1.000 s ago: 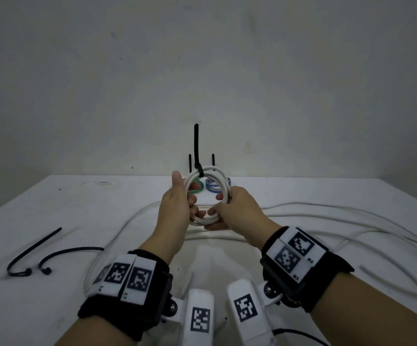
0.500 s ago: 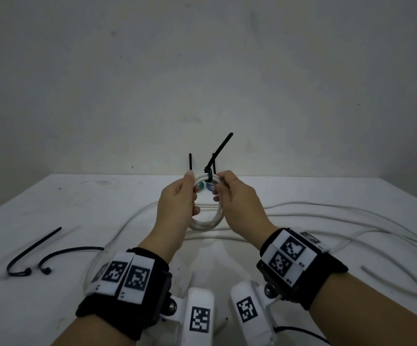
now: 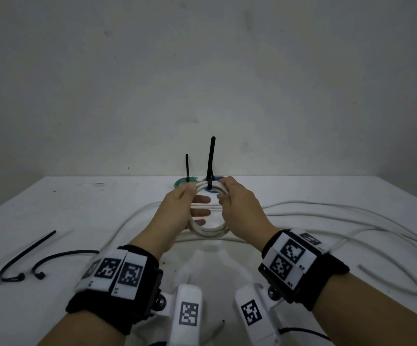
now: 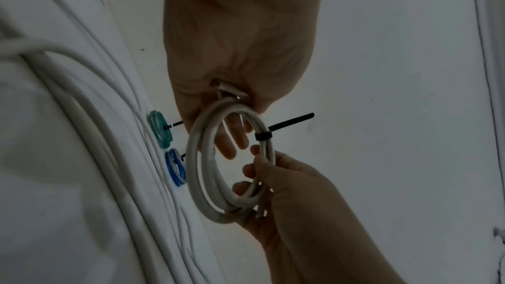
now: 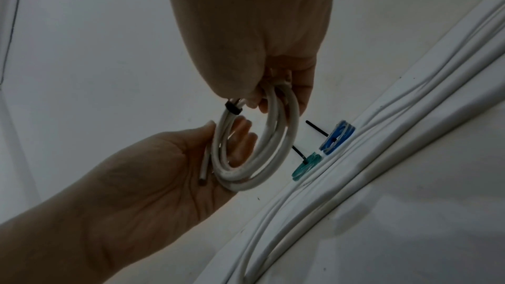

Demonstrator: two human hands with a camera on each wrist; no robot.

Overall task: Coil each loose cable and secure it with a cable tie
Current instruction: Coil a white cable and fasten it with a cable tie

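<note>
Head view: A white cable coil (image 3: pixel 208 213) is held upright above the table (image 3: pixel 52 208), between the two hands. The left hand (image 3: pixel 177 211) is closed on the coil's left side, with the thumb at the top of the loop and fingertips showing through the opening. The right hand (image 3: pixel 239 208) is closed on the coil's right side, with the thumb at the top. A black cable tie (image 3: pixel 210 168) is fastened around the top of the coil between the two thumbs; its tail stands upright. A green coil (image 3: pixel 183 182) with its own upright tie is seen on the table just beyond the hands. Two spare cable ties (image 3: pixel 40 255) lie well apart at the left. Loose white cable (image 3: pixel 327 216) is spread over the table at the right.

Left wrist view: The coil (image 4: pixel 229 165) is gripped at its upper edge by the left hand (image 4: pixel 240 55). The right hand (image 4: pixel 289 185) is curled round the strands just below the cable tie (image 4: pixel 284 126). The green coil (image 4: pixel 159 129) and a blue coil (image 4: pixel 175 167) lie side by side on the table behind.

Right wrist view: The coil (image 5: pixel 254 137) is pinched by the right hand (image 5: pixel 259 40) at its top, beside the tie's head (image 5: pixel 232 108). The coil's lower part rests in the left hand (image 5: pixel 153 176), whose fingers are curled through the loop. A cut cable end (image 5: pixel 203 172) lies against that palm. The blue coil (image 5: pixel 337 137) and green coil (image 5: pixel 307 166) are seen beyond.
</note>
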